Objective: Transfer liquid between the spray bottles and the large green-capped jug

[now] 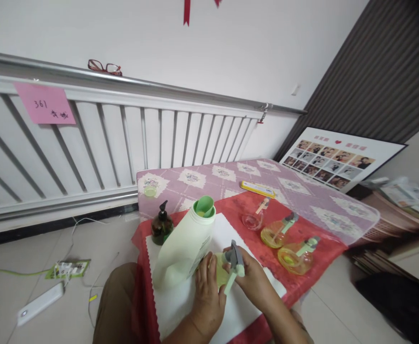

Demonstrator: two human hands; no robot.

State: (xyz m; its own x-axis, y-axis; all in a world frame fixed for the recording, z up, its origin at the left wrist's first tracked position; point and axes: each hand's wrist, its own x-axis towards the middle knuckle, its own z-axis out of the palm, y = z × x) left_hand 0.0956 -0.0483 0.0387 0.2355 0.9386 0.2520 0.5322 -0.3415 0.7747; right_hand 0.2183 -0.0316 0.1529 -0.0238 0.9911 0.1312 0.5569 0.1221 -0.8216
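Note:
My left hand (pixel 206 291) curls round a small round bottle of yellow-green liquid (pixel 220 273) on a white mat (pixel 180 306). My right hand (pixel 254 279) grips the grey-green spray head (pixel 236 263) sitting on top of that bottle. A large pale green jug (pixel 182 248) with an open green spout (pixel 204 206) stands just left of my hands. A dark brown pump bottle (pixel 162 225) is behind the jug.
Three more round spray bottles (pixel 295 255) (pixel 275 233) (pixel 254 219) sit on the red cloth (pixel 324 246) to the right. A green cap (pixel 150 190) and a yellow strip (pixel 258 189) lie on the pink tablecloth. A radiator (pixel 87 143), cables and a power bank (pixel 40 303) are on the left.

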